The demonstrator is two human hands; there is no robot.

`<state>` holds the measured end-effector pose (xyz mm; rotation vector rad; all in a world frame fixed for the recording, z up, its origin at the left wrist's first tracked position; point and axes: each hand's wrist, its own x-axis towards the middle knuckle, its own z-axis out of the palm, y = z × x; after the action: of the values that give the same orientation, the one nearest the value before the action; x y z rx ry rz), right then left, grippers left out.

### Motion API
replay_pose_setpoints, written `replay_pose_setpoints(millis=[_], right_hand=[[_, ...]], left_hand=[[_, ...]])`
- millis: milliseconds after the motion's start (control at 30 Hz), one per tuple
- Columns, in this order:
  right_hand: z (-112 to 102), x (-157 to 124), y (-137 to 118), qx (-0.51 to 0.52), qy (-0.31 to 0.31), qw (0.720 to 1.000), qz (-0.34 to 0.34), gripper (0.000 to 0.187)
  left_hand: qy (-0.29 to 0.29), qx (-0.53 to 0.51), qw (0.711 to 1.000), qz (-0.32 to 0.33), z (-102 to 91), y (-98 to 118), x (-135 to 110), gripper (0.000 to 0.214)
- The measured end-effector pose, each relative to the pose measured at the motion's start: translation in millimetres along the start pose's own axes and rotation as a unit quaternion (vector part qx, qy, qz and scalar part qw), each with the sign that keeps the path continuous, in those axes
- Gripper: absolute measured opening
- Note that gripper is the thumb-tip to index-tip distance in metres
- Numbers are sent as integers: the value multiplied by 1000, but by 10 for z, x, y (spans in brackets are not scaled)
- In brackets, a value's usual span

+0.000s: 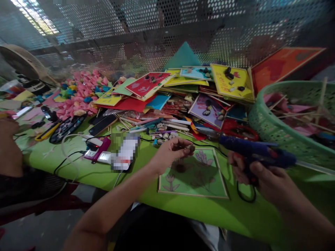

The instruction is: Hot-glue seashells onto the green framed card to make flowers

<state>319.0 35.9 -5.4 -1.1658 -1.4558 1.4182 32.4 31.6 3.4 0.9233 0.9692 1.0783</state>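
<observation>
Your left hand [170,151] pinches a pebble [191,148]. Your right hand [261,177] grips the glue gun [256,151], nozzle aimed left at it.

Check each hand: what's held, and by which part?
Left hand pinches a small stone between its fingertips; right hand grips the blue glue gun by its handle.

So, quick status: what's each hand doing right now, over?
Left hand pinches a small pebble above the green framed card. Right hand grips the blue glue gun. Green basket close on the right, card pile behind.
</observation>
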Motion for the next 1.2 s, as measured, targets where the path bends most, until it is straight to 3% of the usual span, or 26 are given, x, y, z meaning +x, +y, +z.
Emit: replay_pose_setpoints(millis=[133, 267, 500, 733, 1200], right_hand=[[-15, 11, -110, 97, -20, 995, -3, 44], [-41, 14, -219, 111, -44, 992, -49, 43], [-87, 11, -220, 118, -48, 987, -93, 41], [-66, 1, -302, 132, -53, 983, -112, 37], [-96, 29, -321, 101, -54, 984, -135, 39]], left_hand=[[-24, 128, 991, 14, 75, 39, -9, 26], [-38, 236, 971, 28, 214, 71, -17, 19], [-82, 498, 857, 102, 395, 83, -4, 11], [-142, 584, 788, 135, 432, -27, 20, 22], [-154, 670, 691, 225, 439, -116, 10, 18]])
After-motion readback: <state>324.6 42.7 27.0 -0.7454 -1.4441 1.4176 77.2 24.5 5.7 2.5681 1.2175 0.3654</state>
